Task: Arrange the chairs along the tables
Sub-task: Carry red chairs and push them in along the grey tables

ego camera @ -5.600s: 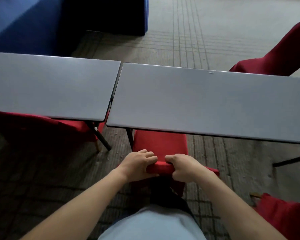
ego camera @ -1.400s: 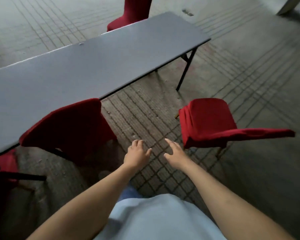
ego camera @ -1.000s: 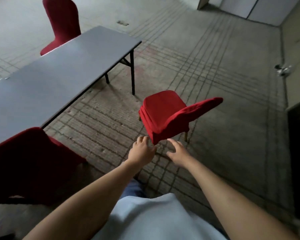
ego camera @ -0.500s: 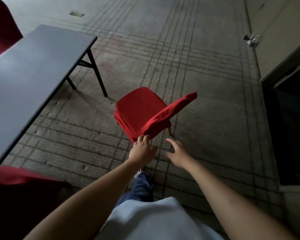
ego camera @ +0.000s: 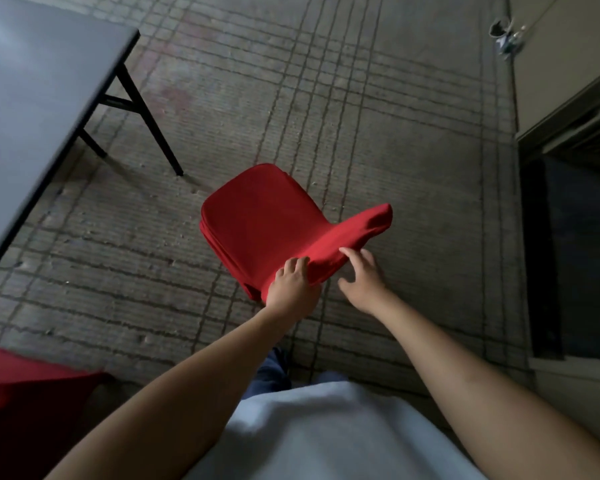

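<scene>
- Since half a second ago both hands have reached the red chair (ego camera: 267,220); before, they hovered short of it.
- The tabletop (ego camera: 32,98) lies well apart, past the chair on the left; the chair stands on the floor (ego camera: 395,116), off the tabletop's end corner.
- The left hand (ego camera: 293,287) has its fingers curled over the backrest's near end, gripping it.
- The right hand (ego camera: 362,280) is spread, fingertips touching the backrest, not yet clasped.
- Risk: the loose fabric cover may slip under a one-sided pull, twisting the chair.

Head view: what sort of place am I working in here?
Probably a banquet or function hall being set up: a long grey folding table on black legs, a red fabric-covered chair standing apart from it, and a wide bare floor with grid lines.
</scene>
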`<state>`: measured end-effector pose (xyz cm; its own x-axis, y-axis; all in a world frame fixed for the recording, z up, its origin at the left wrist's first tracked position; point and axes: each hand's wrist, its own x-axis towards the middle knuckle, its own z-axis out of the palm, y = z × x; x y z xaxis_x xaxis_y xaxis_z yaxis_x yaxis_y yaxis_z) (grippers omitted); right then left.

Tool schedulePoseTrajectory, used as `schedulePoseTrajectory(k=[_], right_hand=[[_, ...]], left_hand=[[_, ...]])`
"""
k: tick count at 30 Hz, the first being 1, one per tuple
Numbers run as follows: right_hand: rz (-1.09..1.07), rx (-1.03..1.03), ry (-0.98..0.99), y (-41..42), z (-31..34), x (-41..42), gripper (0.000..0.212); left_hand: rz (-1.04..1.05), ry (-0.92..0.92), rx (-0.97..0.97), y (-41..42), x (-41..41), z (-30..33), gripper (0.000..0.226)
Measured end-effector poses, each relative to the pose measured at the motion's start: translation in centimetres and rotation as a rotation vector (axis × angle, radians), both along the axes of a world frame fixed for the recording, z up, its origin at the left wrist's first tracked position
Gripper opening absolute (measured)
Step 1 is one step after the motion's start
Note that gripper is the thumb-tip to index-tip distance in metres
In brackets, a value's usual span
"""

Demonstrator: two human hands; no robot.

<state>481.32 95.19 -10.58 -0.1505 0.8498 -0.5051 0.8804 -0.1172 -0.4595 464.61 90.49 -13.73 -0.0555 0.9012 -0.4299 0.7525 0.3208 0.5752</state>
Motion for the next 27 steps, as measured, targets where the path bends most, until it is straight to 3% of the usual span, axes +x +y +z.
schedulePoseTrajectory(k=[8,18,24,27], right_hand=[[0.173,0.106,-0.110,4.4,-1.0,2.4,0.073],[0.601,0.164,-0.202,10.9,-1.7,5.9,0.068],[0.791,0.323,-0.186,15.1,-1.4,7.8,0.054],[0.875,0.273,-0.148,16.1,-1.6,7.8,0.053]], left_hand=[[-0.035,-0.010,-0.028,1.8,1.5,-1.3,0.067],[0.245,0.132,-0.054,2.4,5.0,-1.6,0.066],[0.342,0.280,0.077,3.4,8.3,-1.1,0.044],[0.427,0.320,0.066,3.5,9.6,-1.2,0.039]])
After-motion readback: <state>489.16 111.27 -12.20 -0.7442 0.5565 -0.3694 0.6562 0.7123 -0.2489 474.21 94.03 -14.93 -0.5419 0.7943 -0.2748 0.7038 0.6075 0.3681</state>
